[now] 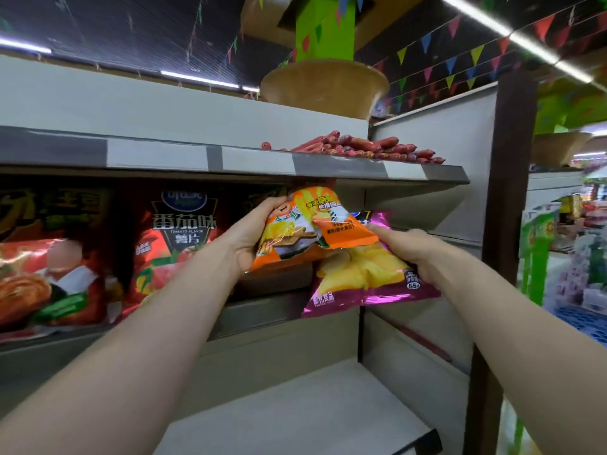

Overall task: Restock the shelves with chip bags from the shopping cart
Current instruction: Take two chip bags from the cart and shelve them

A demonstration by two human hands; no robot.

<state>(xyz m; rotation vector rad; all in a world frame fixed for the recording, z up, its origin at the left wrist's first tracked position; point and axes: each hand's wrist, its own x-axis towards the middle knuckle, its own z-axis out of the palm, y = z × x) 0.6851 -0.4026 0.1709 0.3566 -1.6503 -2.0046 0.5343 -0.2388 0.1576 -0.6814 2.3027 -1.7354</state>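
Forearms (147,339) mid-shelving: left hand (253,238) clutches orange chip bag (305,231), right hand (407,251) purple chip bag (368,280); next: seat both on shelf (262,313), right end.

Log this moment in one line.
left hand: grips orange foil chip bag | right hand: grips shiny purple chip bag | where: at grey shelf, right of red tomato chip bags

Head camera faces the shelves (210,159) closely, tilted upward.
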